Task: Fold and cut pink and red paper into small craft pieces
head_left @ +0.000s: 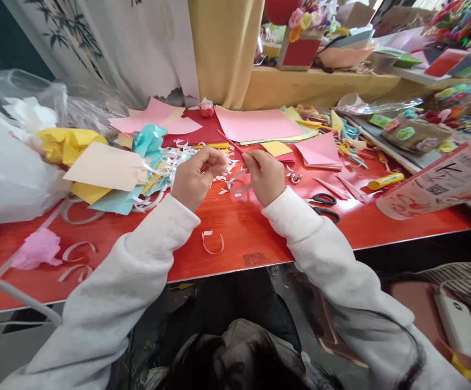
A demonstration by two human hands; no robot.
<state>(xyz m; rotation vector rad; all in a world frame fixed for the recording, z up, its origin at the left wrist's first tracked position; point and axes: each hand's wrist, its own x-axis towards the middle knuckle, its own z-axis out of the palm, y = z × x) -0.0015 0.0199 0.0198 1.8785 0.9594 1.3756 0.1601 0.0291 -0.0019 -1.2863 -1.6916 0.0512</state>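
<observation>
Over the red table (pixel 235 233), my right hand (pixel 264 177) is closed on a thin red stick that looks like rolled paper (pixel 229 142). Its tip points up and to the left. A pale curled strip (pixel 240 179) hangs just below these fingers. To the left, my left hand (pixel 198 177) has its thumb and fingers pinched together; I cannot make out what is between them. White paper shreds (pixel 174 160) lie heaped behind and beside it. Black-handled scissors (pixel 325 206) rest to the right of my right hand, near two slim pink paper cones (pixel 341 187).
Pink sheets (pixel 259 124) lie at the back, with folded pink paper (pixel 318 151) nearer. A yellow tube (pixel 385 181) and a large printed cup (pixel 434 181) are at right. Crumpled yellow paper (pixel 70 145) and a white plastic bag (pixel 11 168) are at left. One curled strip (pixel 213 249) lies in front.
</observation>
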